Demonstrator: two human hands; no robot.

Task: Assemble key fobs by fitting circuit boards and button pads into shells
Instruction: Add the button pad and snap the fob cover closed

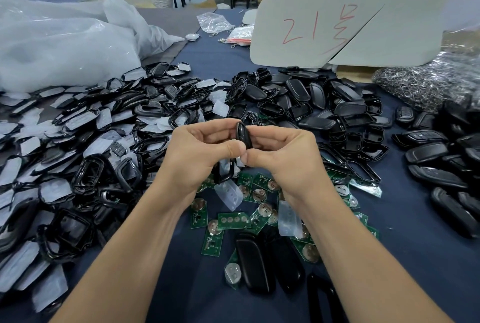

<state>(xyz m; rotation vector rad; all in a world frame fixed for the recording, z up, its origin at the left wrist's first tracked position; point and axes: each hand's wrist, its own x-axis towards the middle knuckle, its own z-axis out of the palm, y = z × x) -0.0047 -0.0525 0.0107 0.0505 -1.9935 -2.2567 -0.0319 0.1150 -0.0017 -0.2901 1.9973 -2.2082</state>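
A black key fob shell [243, 134] stands on edge between both hands above the table's middle. My left hand [200, 151] grips it from the left, thumb pressed at its lower edge. My right hand [283, 153] pinches it from the right, thumb beside the left thumb. Below the hands lie several green circuit boards [233, 220] with round coin cells and translucent button pads [230, 194]. Two closed black fobs [253, 263] lie near the front edge. What is inside the held shell is hidden.
A heap of black frames and white pads [85, 146] fills the left. Black shell halves [324, 104] pile up at centre back and right. A bag of metal key rings [426, 86] sits far right, a white board [337, 21] marked in red behind, and clear plastic bags [62, 44] back left.
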